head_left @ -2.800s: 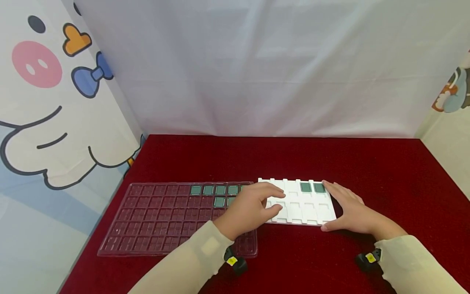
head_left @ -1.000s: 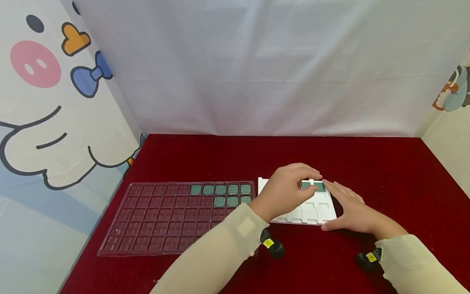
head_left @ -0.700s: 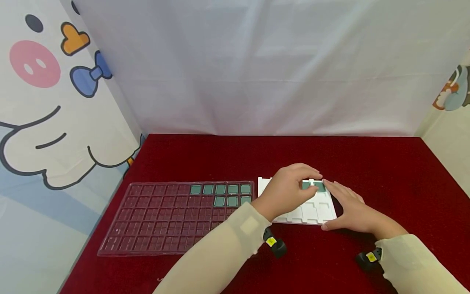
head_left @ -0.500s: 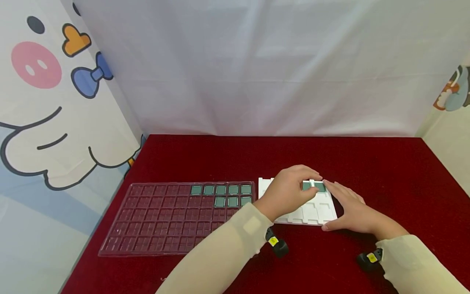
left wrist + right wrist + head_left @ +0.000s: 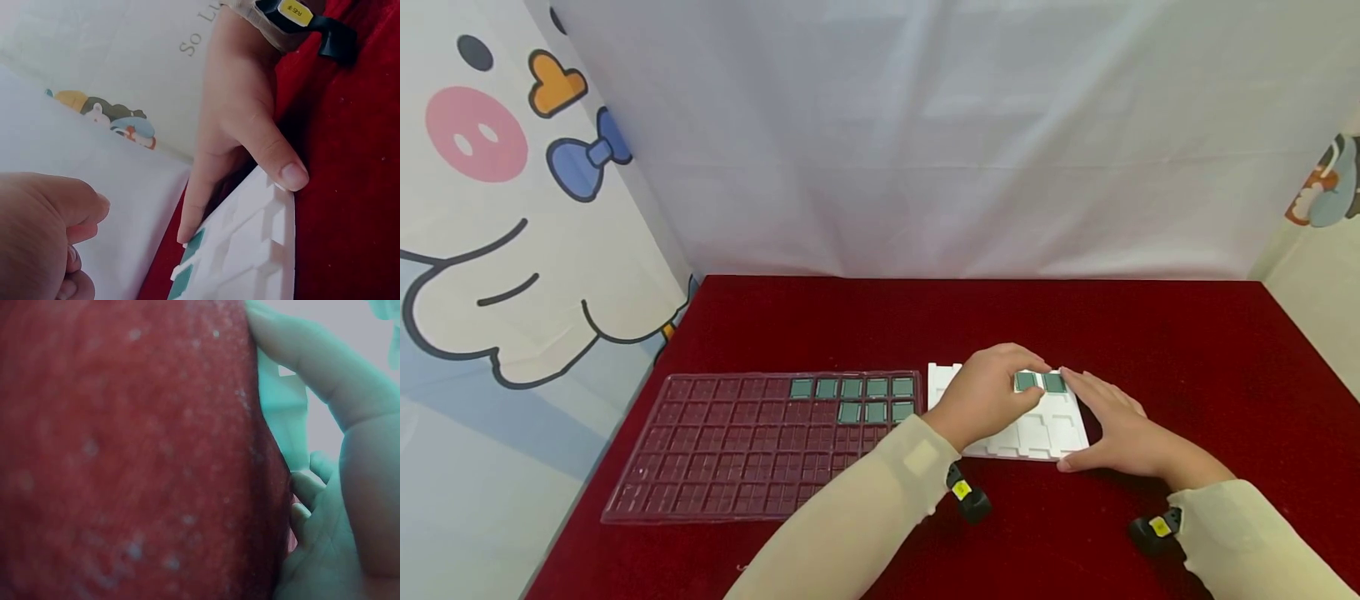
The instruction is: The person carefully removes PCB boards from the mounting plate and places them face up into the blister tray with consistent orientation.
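A white compartment tray (image 5: 1054, 429) lies on the red cloth. Two small green square chips (image 5: 1054, 382) sit side by side in its back row at the right. My left hand (image 5: 988, 393) hovers over the tray, its thumb and forefinger apart beside the left one of those chips, with nothing between them. In the left wrist view its other fingers are loosely bent. My right hand (image 5: 1116, 429) holds the tray's right end, thumb at the front corner and forefinger at the back corner. Part of the tray's left half is hidden under my left hand.
To the left lies a clear plastic tray (image 5: 722, 458) of many pockets, with several green chips (image 5: 851, 388) in its back rows at the right. My left sleeve covers its front right corner. A white curtain (image 5: 970, 167) hangs behind the red table (image 5: 1210, 350).
My left hand has moved right from the clear tray's edge to the chips in the white tray, then drawn slightly back from them. My right hand has stayed put.
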Demonstrator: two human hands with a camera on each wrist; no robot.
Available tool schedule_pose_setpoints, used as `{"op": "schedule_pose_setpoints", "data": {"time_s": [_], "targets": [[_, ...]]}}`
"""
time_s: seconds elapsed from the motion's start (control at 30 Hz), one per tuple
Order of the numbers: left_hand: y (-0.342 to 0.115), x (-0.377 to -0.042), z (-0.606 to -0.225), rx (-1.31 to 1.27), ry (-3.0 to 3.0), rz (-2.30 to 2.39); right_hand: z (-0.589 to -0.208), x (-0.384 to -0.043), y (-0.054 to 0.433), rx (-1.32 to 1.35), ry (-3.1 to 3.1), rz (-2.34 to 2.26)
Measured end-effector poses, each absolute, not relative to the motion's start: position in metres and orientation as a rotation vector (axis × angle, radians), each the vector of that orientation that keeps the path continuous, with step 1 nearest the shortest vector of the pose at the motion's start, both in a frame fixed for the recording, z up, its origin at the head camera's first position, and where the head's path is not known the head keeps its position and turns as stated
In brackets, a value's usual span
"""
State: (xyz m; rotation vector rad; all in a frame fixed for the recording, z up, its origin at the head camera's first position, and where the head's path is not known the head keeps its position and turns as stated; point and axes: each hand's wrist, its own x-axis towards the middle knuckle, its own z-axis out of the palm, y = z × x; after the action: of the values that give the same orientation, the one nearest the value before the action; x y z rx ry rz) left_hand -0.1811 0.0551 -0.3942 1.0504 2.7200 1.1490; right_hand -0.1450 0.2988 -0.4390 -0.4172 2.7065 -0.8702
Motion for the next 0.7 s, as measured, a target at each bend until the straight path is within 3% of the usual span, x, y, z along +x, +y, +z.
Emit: {"op": "schedule_pose_setpoints", "data": {"time_s": [0.7], "targets": [[0.053,-0.188,-0.424,0.875,2.74,1.085,-0.44,-0.145,0.299,-0.408,2.718,-0.851]]}}
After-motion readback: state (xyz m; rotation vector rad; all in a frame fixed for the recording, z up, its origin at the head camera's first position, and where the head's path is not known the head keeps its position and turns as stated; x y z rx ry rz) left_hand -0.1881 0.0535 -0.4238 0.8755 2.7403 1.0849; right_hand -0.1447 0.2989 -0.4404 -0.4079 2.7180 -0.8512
